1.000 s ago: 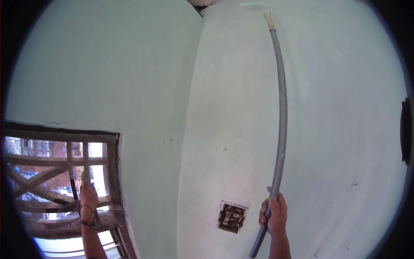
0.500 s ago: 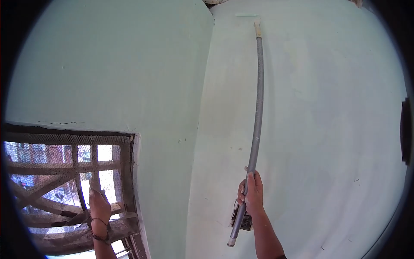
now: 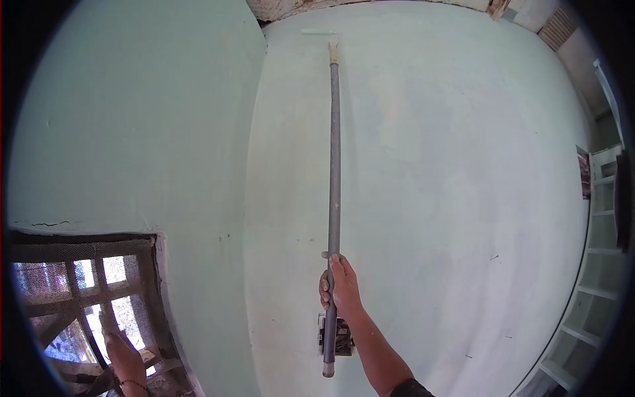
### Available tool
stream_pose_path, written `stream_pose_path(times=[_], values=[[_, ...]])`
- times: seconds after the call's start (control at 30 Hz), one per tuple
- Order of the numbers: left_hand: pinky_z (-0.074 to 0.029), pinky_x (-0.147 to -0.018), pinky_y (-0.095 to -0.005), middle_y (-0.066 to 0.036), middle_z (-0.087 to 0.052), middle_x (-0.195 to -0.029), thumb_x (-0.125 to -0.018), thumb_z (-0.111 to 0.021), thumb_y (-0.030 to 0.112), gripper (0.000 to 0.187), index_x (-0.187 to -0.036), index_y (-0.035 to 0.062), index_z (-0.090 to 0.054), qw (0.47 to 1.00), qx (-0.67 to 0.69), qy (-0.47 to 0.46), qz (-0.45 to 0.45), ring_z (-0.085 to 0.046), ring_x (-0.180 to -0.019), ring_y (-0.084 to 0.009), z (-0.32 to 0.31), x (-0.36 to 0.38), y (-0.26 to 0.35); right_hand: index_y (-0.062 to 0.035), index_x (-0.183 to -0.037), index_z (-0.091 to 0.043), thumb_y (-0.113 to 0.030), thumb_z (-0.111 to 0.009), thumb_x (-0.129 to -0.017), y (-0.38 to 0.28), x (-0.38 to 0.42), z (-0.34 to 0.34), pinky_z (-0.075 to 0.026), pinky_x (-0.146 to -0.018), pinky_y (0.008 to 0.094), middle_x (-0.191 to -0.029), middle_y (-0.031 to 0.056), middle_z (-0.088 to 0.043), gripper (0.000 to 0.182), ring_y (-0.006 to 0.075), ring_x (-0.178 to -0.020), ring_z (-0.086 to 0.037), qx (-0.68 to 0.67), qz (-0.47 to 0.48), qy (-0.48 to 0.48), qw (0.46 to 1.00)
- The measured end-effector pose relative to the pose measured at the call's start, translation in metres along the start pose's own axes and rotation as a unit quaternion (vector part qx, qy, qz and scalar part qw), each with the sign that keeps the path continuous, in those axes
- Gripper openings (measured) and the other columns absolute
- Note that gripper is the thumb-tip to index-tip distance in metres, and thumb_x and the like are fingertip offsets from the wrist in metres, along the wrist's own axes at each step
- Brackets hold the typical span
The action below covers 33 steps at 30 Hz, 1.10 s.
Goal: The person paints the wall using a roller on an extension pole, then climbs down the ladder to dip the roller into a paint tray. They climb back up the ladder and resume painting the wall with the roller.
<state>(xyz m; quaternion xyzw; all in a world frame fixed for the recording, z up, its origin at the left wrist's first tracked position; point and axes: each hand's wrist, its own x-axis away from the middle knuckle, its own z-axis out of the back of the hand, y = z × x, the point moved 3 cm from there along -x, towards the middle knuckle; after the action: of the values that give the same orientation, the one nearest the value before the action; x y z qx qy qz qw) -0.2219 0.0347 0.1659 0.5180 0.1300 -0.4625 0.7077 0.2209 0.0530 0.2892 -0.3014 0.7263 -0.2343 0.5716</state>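
The right grip (image 3: 342,288) is closed around the upright pole (image 3: 335,152); the left grip (image 3: 126,357) is seen before the window (image 3: 83,249) at left, its hold impossible to tell. Far up, the roller (image 3: 317,31) is set against the wall (image 3: 430,165).

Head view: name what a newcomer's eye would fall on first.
Likely the long gray pole, upright mid-picture in the right hand, a pale roller at its top. Next, the bright barred window at lower left, with the left hand in front of it.
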Motion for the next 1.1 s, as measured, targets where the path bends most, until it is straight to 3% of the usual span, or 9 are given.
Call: stream_pose_path(times=[0.1, 0.23, 0.37, 0.5, 0.63, 0.77, 0.87, 0.93, 1.1], values=[[-0.040, -0.088, -0.0443, -0.031, -0.050, -0.114, -0.094, -0.041, 0.009, 0.035, -0.122, -0.0115, -0.039, 0.984, -0.098, 0.139, -0.046, -0.049, -0.103, -0.0423, -0.018, -0.002, -0.014, -0.0078, -0.115, -0.044, -0.041, -0.039, -0.096, -0.006, 0.009, 0.009, -0.034, -0.030, 0.0241, -0.052, -0.0006, -0.039, 0.038, 0.0078, -0.035, -0.038, 0.025, 0.014, 0.009, 1.000], [-0.046, -0.081, -0.0446, -0.023, -0.055, -0.103, -0.094, -0.043, 0.012, 0.028, -0.113, -0.0089, -0.043, 0.994, -0.006, 0.106, -0.039, -0.055, -0.095, -0.0385, -0.032, 0.000, -0.028, -0.0071, -0.115, -0.044, -0.039, -0.041, -0.096, -0.003, 0.037, 0.016, -0.035, -0.031, 0.0233, -0.053, -0.0013, -0.040, 0.038, 0.0071, -0.036, -0.039, 0.006, -0.015, 0.016, 1.000], [-0.042, -0.091, -0.0479, -0.024, -0.046, -0.124, -0.089, -0.055, 0.015, 0.048, -0.129, -0.0031, -0.035, 0.994, 0.059, 0.087, -0.035, -0.050, -0.111, -0.0369, -0.052, 0.046, -0.030, -0.0077, -0.114, -0.042, -0.038, -0.037, -0.098, 0.004, 0.068, 0.020, -0.034, -0.030, 0.0236, -0.053, -0.0004, -0.038, 0.035, 0.0075, -0.035, -0.037, 0.007, -0.028, 0.019, 0.999], [-0.048, -0.085, -0.0429, -0.022, -0.058, -0.113, -0.086, -0.058, 0.012, 0.034, -0.116, -0.0035, -0.053, 0.940, 0.193, 0.201, -0.198, -0.059, -0.100, -0.0336, 0.019, 0.137, 0.097, -0.0066, -0.116, -0.042, -0.031, -0.035, -0.099, 0.011, 0.094, 0.023, -0.035, -0.031, 0.0234, -0.052, -0.0003, -0.040, 0.031, 0.0076, -0.035, -0.038, -0.036, -0.029, -0.005, 0.999], [-0.049, -0.078, -0.0351, -0.017, -0.062, -0.100, -0.087, -0.057, 0.007, 0.014, -0.099, -0.0007, -0.057, 0.863, 0.420, -0.084, -0.267, -0.062, -0.090, -0.0282, -0.020, 0.192, 0.156, -0.0070, -0.117, -0.041, -0.030, -0.033, -0.099, 0.038, 0.132, 0.021, -0.035, -0.032, 0.0230, -0.055, 0.0008, -0.042, 0.030, 0.0081, -0.036, -0.039, -0.051, -0.066, 0.005, 0.997], [-0.050, -0.066, -0.0328, -0.012, -0.062, -0.082, -0.093, -0.049, 0.010, 0.021, -0.109, -0.0028, -0.054, 0.713, 0.591, -0.261, -0.274, -0.060, -0.073, -0.0208, -0.046, 0.173, 0.235, -0.0085, -0.108, -0.042, -0.036, -0.037, -0.097, 0.054, 0.178, 0.010, -0.034, -0.032, 0.0246, -0.053, 0.0030, -0.042, 0.030, 0.0113, -0.037, -0.041, -0.029, -0.135, 0.022, 0.990], [-0.051, -0.071, -0.0373, -0.017, -0.057, -0.097, -0.098, -0.035, 0.020, 0.033, -0.117, -0.0057, -0.043, 0.652, 0.590, -0.410, -0.242, -0.061, -0.082, -0.0265, -0.069, 0.177, 0.274, -0.0041, -0.111, -0.050, -0.027, -0.055, -0.090, 0.090, 0.212, 0.013, -0.024, -0.039, 0.0220, -0.056, -0.0054, -0.038, 0.032, 0.0055, -0.042, -0.033, -0.017, -0.066, 0.062, 0.996], [-0.050, -0.050, -0.0288, -0.010, -0.055, -0.080, -0.099, -0.033, 0.027, 0.032, -0.108, -0.0018, -0.043, 0.529, 0.685, -0.485, -0.124, -0.059, -0.059, -0.0150, -0.082, 0.188, 0.294, -0.0050, -0.110, -0.050, -0.026, -0.057, -0.089, 0.107, 0.226, 0.021, -0.028, -0.044, 0.0244, -0.060, -0.0047, -0.039, 0.031, 0.0062, -0.047, -0.035, -0.001, -0.061, 0.053, 0.997], [-0.037, -0.030, -0.0234, -0.003, -0.045, -0.057, -0.098, -0.037, 0.032, 0.030, -0.090, 0.0032, -0.040, 0.584, 0.657, -0.472, -0.067, -0.044, -0.033, -0.0101, -0.096, 0.217, 0.281, -0.0085, -0.107, -0.051, -0.019, -0.065, -0.084, 0.146, 0.271, 0.042, -0.044, -0.062, 0.0342, -0.078, -0.0021, -0.046, 0.029, 0.0091, -0.067, -0.043, 0.045, -0.049, 0.055, 0.996]])
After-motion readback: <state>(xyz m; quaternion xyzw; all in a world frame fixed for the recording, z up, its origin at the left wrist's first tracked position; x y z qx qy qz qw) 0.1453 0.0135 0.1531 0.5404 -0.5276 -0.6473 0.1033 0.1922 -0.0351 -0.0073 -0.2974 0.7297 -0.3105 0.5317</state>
